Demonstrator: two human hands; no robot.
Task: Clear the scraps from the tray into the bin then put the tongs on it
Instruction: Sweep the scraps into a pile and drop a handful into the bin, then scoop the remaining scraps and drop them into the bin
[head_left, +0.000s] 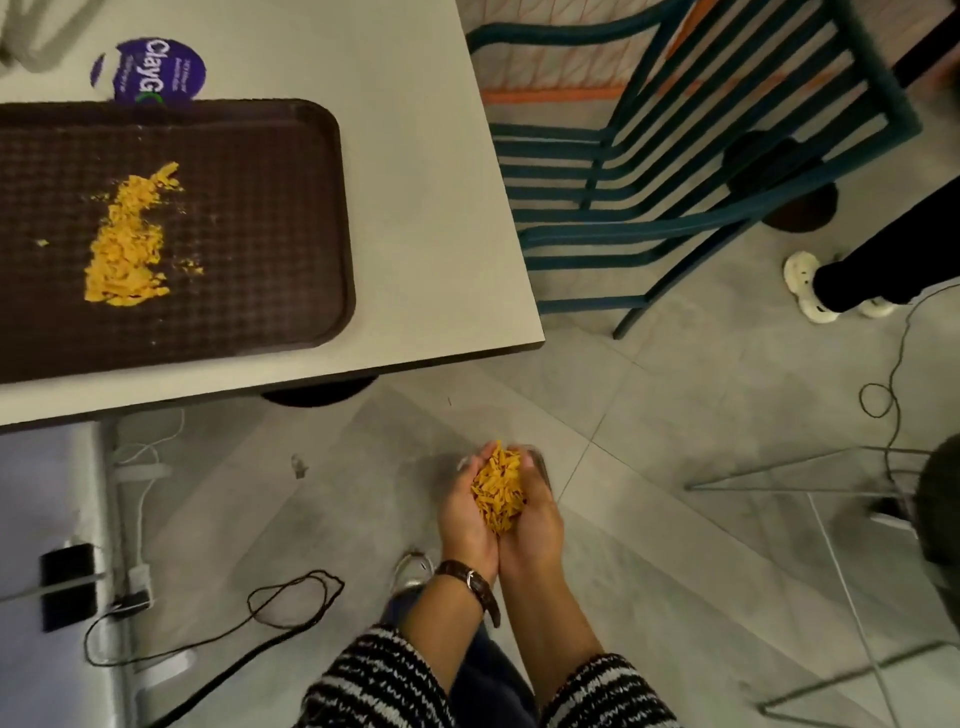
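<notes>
A dark brown tray (270, 156) lies on the white table at the upper left, with a pile of yellow-orange scraps (127, 239) on its middle. Below the table's front edge, over the floor, my left hand (465, 514) and my right hand (535, 519) are cupped together, side by side. They hold a heap of the same yellow-orange scraps (498, 493) between the palms. No bin and no tongs show in this view.
A purple-lidded ClayG tub (150, 70) stands behind the tray. A teal slatted chair (675, 171) stands right of the table (441, 182). Another person's leg and white shoe (810, 291) are at the right. Cables (291, 603) and a wire frame (810, 478) lie on the tiled floor.
</notes>
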